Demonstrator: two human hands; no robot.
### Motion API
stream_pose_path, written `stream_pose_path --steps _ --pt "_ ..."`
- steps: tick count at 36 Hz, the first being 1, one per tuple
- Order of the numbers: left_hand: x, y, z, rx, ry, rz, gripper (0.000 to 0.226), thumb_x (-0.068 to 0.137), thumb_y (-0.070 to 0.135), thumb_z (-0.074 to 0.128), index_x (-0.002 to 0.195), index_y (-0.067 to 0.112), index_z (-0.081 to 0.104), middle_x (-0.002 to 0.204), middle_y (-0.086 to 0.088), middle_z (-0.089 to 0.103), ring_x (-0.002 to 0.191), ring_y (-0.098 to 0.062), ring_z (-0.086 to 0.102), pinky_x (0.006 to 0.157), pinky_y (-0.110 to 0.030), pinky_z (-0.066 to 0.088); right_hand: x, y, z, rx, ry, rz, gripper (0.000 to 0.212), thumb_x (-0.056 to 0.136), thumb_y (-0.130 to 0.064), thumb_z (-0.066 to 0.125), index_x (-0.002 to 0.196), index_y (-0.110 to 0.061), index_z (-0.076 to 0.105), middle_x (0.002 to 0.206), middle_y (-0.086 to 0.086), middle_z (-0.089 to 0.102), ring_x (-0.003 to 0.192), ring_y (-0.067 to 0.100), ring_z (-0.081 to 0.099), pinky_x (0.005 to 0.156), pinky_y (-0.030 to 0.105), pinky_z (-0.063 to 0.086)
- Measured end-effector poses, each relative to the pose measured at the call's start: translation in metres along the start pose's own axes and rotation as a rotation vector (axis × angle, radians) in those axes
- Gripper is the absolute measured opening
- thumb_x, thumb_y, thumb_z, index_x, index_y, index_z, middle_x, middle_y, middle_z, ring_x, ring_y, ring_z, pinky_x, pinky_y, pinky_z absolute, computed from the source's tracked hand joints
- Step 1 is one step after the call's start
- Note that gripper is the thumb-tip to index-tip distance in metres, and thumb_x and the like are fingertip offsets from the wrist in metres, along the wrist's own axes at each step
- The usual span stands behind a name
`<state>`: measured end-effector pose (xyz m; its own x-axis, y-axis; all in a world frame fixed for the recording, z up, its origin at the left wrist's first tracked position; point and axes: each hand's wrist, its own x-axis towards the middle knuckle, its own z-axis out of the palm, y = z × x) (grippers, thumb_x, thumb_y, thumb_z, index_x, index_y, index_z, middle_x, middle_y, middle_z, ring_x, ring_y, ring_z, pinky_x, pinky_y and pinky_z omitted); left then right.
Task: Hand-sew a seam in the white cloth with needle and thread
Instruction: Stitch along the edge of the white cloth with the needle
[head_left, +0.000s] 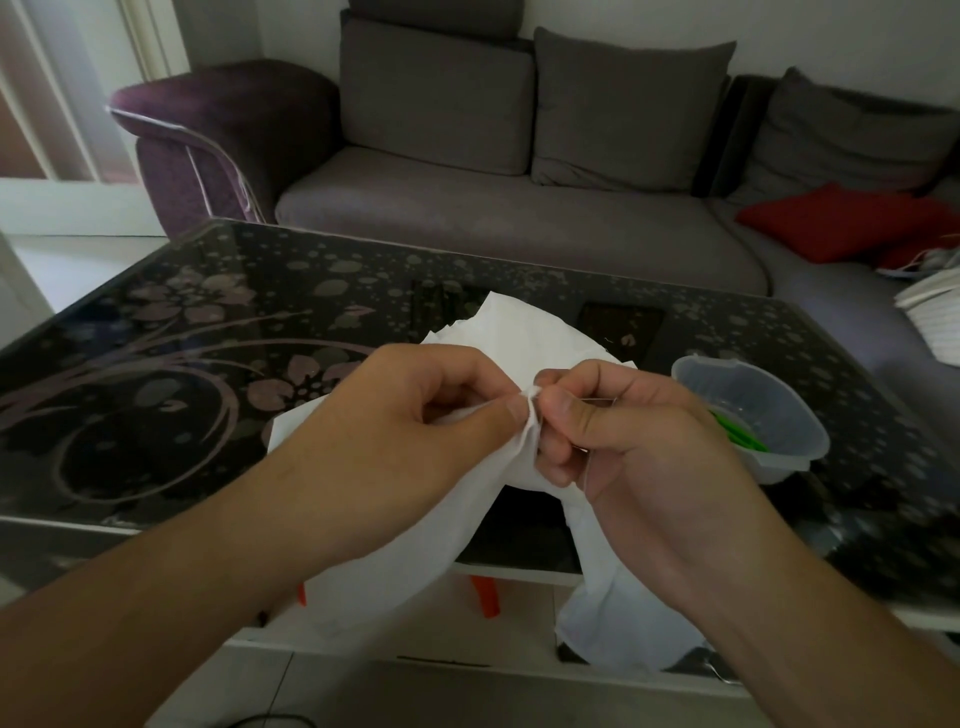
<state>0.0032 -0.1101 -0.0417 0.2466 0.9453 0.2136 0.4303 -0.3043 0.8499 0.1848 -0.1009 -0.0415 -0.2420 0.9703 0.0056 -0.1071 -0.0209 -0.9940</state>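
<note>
Now mid-stitch: left hand (441, 410) pinches the cloth (524, 332) fold, right hand (608, 431) pinches at its edge (needle unseen), seam apparently unfinished.

Thin matt white cloth (519, 332), glossy dark glass table (156, 415), translucent plastic bowl (753, 395), matt grey fabric sofa (467, 208)
</note>
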Motion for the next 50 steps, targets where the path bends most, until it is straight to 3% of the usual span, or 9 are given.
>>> stream_pose_path --steps 4,12,20,28,30,34,39,50 --pt "-0.0008 0.0025 -0.0022 -0.055 -0.022 -0.017 0.016 0.096 0.033 0.062 0.092 0.03 0.077 0.089 0.01 0.076 0.088 -0.005 0.071 0.081 -0.024 0.05 0.001 -0.0009 -0.0009 0.019 -0.013 -0.003 0.014 0.073 -0.016 0.068 0.071 -0.002 0.066 0.063 0.013 0.055 0.06 0.021 0.052 0.058 0.023 0.05" --pt "-0.0022 0.0041 -0.0053 -0.078 -0.022 -0.033 0.017 0.098 0.03 0.064 0.087 0.03 0.076 0.083 0.012 0.075 0.079 -0.001 0.069 0.068 -0.01 0.047 0.0002 -0.0046 -0.0044 -0.039 -0.012 -0.033 0.017 0.069 -0.018 0.07 0.074 -0.002 0.069 0.064 0.014 0.058 0.058 0.022 0.051 0.058 0.021 0.05" --pt "-0.0031 0.0015 -0.0041 0.005 -0.002 -0.016 0.015 0.097 0.03 0.063 0.089 0.031 0.075 0.084 0.016 0.073 0.082 0.001 0.069 0.069 -0.006 0.047 0.0014 -0.0023 -0.0046 -0.13 0.02 -0.086 0.009 0.087 -0.002 0.069 0.08 0.003 0.067 0.067 0.013 0.063 0.06 0.03 0.05 0.066 0.027 0.05" --pt "-0.0025 0.0007 -0.0037 0.007 -0.011 -0.007 0.015 0.098 0.029 0.063 0.088 0.029 0.075 0.081 0.015 0.072 0.08 -0.002 0.069 0.068 -0.007 0.047 0.0017 0.0005 -0.0058 -0.158 0.031 -0.115 0.012 0.09 0.0 0.068 0.078 0.001 0.067 0.063 0.015 0.06 0.064 0.033 0.052 0.075 0.03 0.051" --pt "-0.0027 0.0008 -0.004 0.008 -0.015 -0.008 0.016 0.098 0.029 0.062 0.088 0.03 0.075 0.081 0.015 0.072 0.08 -0.002 0.069 0.068 -0.008 0.047 0.0018 0.0001 -0.0058 -0.146 0.025 -0.102 0.01 0.086 -0.003 0.071 0.079 0.003 0.067 0.063 0.018 0.059 0.062 0.03 0.053 0.074 0.03 0.051" --pt "-0.0027 0.0001 -0.0035 0.006 -0.018 -0.014 0.015 0.097 0.031 0.061 0.089 0.03 0.074 0.082 0.017 0.072 0.082 -0.001 0.069 0.068 -0.007 0.047 0.0014 -0.0021 -0.0053 -0.094 0.012 -0.047 0.026 0.067 -0.022 0.071 0.077 0.001 0.069 0.06 0.014 0.058 0.059 0.023 0.053 0.063 0.022 0.052" --pt "-0.0027 0.0008 -0.0033 -0.002 -0.021 -0.003 0.015 0.097 0.03 0.062 0.088 0.03 0.074 0.08 0.016 0.072 0.08 0.0 0.069 0.069 -0.007 0.047 0.0011 -0.0028 -0.0053 -0.054 -0.02 -0.02 0.013 0.067 -0.02 0.07 0.069 -0.008 0.071 0.062 0.013 0.058 0.058 0.022 0.052 0.061 0.021 0.052" --pt "-0.0014 0.0014 -0.0028 -0.044 -0.061 -0.007 0.015 0.096 0.035 0.062 0.095 0.03 0.076 0.089 0.012 0.075 0.086 -0.004 0.071 0.072 -0.014 0.048 0.0013 -0.003 -0.0052 -0.016 -0.054 0.01 0.01 0.073 -0.016 0.068 0.067 -0.009 0.071 0.06 0.013 0.054 0.063 0.025 0.049 0.06 0.022 0.051"
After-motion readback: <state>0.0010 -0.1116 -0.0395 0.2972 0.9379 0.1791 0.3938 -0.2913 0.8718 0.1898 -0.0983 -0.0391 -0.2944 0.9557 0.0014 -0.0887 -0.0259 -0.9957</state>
